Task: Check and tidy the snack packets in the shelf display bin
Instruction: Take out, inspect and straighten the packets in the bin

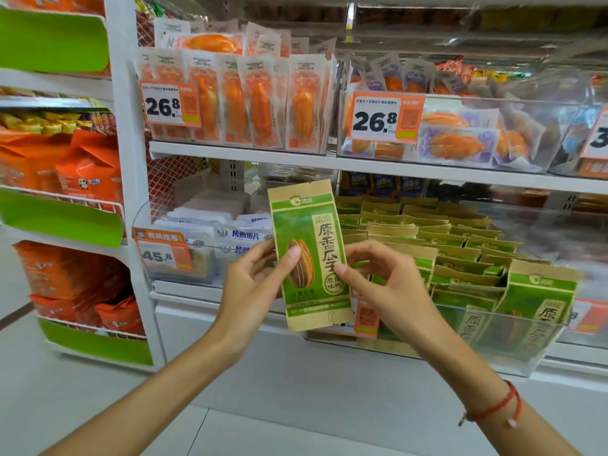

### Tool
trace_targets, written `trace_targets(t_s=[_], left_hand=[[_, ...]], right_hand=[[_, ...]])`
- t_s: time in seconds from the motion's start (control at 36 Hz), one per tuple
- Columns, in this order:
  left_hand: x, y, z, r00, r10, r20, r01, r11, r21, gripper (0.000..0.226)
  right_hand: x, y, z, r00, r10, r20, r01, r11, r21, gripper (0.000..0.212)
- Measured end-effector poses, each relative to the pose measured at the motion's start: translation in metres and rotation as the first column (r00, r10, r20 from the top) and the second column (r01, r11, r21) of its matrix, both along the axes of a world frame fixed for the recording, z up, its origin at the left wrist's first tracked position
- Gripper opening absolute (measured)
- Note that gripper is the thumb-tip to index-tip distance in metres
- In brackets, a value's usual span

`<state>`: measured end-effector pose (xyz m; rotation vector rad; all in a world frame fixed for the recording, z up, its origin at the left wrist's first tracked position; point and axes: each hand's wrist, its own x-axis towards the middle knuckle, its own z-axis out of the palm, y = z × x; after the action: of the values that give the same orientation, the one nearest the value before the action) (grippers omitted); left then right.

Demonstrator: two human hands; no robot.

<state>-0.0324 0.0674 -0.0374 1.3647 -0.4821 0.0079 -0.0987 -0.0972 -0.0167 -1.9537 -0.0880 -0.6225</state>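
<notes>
Snack packet [309,258] is held upright before the shelf, pinched at its edges by the left hand [253,284] and right hand [381,284]. Checking appears under way; the packets in the display bin [493,353] remain uneven, so tidying looks unfinished.

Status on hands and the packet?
Left hand and right hand both pinch one green seed packet, upright, held in front of the display bin. Nothing blocking.
</notes>
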Motion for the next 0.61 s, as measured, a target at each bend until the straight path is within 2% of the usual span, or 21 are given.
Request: trace_targets(t_s=[0.19, 0.36, 0.53, 0.61], left_hand=[[-0.0009, 0.0009, 0.0024, 1.0, -0.019, -0.004, 0.019, 1.0, 0.008, 0.024], [0.0014, 0.0025, 0.0013, 0.999, 0.028, -0.022, -0.027, 1.0, 0.009, 0.042], [0.0021, 0.0041, 0.0019, 1.0, 0.019, -0.025, -0.019, 1.0, 0.021, 0.034], [0.0016, 0.0042, 0.0021, 1.0, 0.01, -0.02, -0.009, 0.999, 0.047, 0.037]], right_hand=[[-0.0002, -0.0004, -0.002, 0.999, -0.018, -0.027, 0.017, 0.998, -0.053, 0.009], [-0.0018, 0.0017, -0.0014, 0.999, -0.02, -0.029, 0.019, 0.999, -0.046, 0.011], [-0.0027, 0.0026, 0.0001, 0.999, -0.008, -0.042, 0.012, 0.994, 0.106, 0.033], [-0.004, 0.0023, 0.0024, 0.998, 0.009, -0.064, -0.002, 0.994, 0.113, 0.042]])
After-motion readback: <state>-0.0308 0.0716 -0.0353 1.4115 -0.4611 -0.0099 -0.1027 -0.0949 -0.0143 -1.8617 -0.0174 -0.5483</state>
